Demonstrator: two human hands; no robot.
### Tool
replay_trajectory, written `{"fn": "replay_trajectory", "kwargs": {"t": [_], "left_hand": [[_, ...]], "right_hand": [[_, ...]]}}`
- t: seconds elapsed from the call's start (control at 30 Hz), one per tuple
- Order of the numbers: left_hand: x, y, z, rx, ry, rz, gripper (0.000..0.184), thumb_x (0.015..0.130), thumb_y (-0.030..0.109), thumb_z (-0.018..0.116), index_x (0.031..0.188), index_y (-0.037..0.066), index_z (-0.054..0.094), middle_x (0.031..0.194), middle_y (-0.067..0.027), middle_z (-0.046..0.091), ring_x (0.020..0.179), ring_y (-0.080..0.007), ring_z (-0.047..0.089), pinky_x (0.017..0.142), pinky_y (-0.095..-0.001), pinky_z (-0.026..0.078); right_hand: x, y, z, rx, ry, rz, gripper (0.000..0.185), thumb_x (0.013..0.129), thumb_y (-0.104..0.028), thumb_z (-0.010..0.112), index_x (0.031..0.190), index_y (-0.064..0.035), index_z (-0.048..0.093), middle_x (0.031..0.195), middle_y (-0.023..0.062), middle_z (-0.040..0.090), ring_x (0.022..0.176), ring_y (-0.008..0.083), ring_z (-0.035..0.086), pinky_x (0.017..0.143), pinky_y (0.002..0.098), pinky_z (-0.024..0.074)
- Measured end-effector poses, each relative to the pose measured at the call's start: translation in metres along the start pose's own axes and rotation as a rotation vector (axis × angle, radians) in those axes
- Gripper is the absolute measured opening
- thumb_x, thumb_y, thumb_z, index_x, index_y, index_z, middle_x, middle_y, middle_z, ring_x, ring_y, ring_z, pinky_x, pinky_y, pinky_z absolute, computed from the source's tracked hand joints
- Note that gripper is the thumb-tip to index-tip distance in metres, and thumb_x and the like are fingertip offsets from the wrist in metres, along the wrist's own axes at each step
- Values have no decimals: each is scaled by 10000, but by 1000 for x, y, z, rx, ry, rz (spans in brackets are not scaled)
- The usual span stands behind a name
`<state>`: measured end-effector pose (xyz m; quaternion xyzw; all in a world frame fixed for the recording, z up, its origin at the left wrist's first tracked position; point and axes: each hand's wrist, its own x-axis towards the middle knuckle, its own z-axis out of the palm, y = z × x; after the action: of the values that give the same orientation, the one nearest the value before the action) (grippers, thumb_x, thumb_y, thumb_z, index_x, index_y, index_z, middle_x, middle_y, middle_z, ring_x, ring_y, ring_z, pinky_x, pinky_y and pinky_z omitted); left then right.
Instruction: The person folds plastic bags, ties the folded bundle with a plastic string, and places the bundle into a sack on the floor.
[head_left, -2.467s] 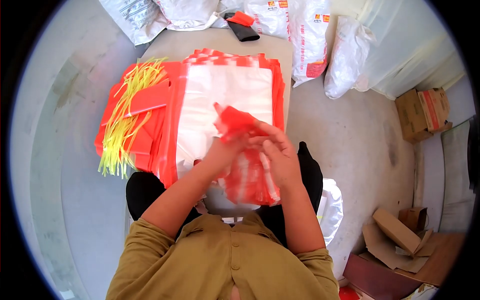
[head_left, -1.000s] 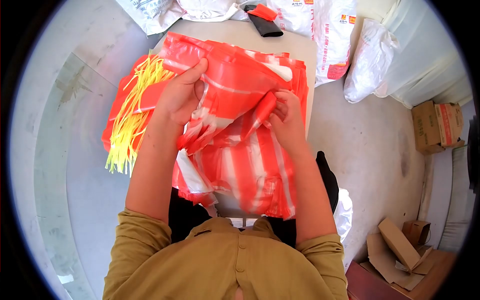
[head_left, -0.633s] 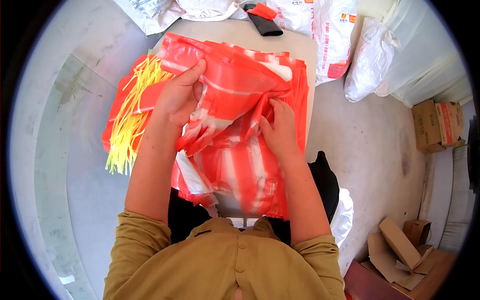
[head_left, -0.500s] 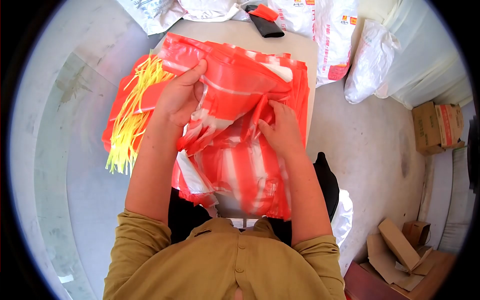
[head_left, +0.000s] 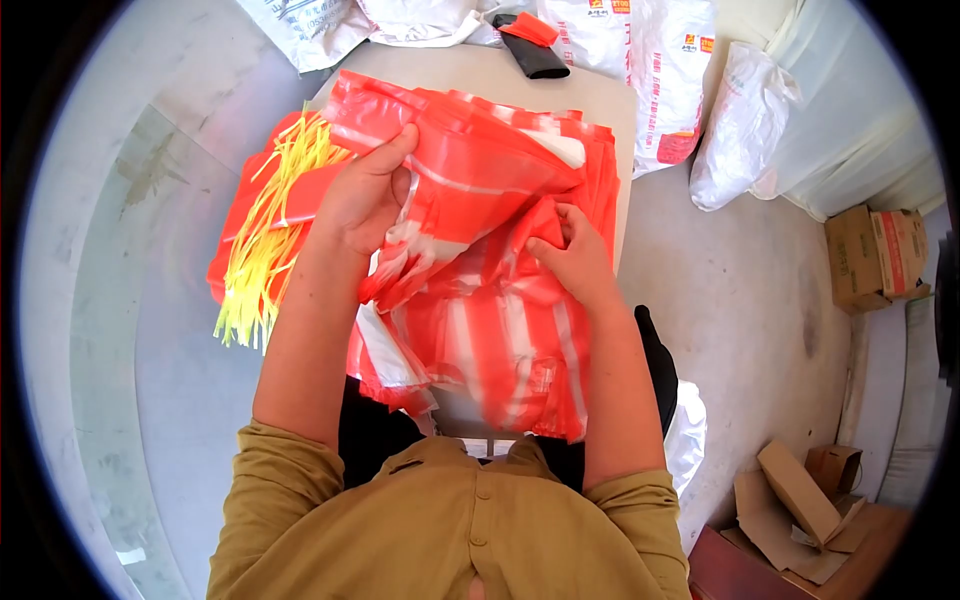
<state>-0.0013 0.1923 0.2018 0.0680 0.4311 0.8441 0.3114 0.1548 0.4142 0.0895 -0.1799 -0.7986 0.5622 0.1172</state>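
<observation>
Between the left hand and the right hand lies thin red and white plastic, bunched up on the pale table; the left hand holds its edge, thumb on top; the right thumb and fingers pinch a loose fold; yellow strips lie just beside the left wrist; the plastic looks light, floppy and a bit slippery, so thick folds seem best to grip.

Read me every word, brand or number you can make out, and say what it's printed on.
No text reads clearly enough to quote.
Upper-left white sack: dark print, too blurred.
Red-printed white sacks, top: characters and logos too small.
Cardboard box, right: print too small.
</observation>
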Motion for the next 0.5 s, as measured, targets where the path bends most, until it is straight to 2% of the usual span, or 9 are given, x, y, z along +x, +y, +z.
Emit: {"fn": "replay_trajectory", "kwargs": {"t": [0.07,0.17,0.27,0.37,0.47,0.5], "left_hand": [[1,0,-1,16,-2,5,262,1012,176,664,1239,48,636,1217,-85,723,1096,-200,709,970,-363,580],[-1,1,2,14,4,-3,261,1014,178,663,1240,49,636,1217,-85,722,1095,-197,707,972,-363,577],[-2,0,4,45,28,19,260,1017,181,661,1241,51,635,1220,-86,719,1100,-195,703,975,-365,572],[0,-1,4,22,16,5,251,1019,179,656,1236,54,636,1218,-86,718,1099,-196,701,978,-364,570],[5,-2,3,-3,-5,-19,246,1016,180,662,1230,60,638,1212,-80,718,1104,-194,697,977,-365,568],[7,0,4,17,-7,-3,248,1014,180,665,1231,63,638,1210,-77,718,1106,-192,695,979,-365,566]], "right_hand": [[-1,0,-9,-54,-36,88,725,804,-318,817,1347,76,542,1340,256,589,1230,378,591,1054,412,466],[-11,-14,-21,-192,-228,202,618,807,-352,815,1199,72,596,1168,217,639,1076,345,627,936,413,493],[-19,17,-15,-180,-93,-215,526,821,-366,802,1069,58,614,1025,176,645,944,309,625,856,411,492],[-30,4,-10,22,-131,-15,477,843,-348,785,1060,54,647,1041,168,671,968,285,645,866,398,503],[-39,-11,4,159,-51,-24,300,919,-199,728,1118,19,670,1088,45,697,972,126,643,875,312,515],[-38,-11,5,157,-62,12,289,925,-187,720,1125,16,669,1084,45,699,966,121,644,870,309,516]]}}
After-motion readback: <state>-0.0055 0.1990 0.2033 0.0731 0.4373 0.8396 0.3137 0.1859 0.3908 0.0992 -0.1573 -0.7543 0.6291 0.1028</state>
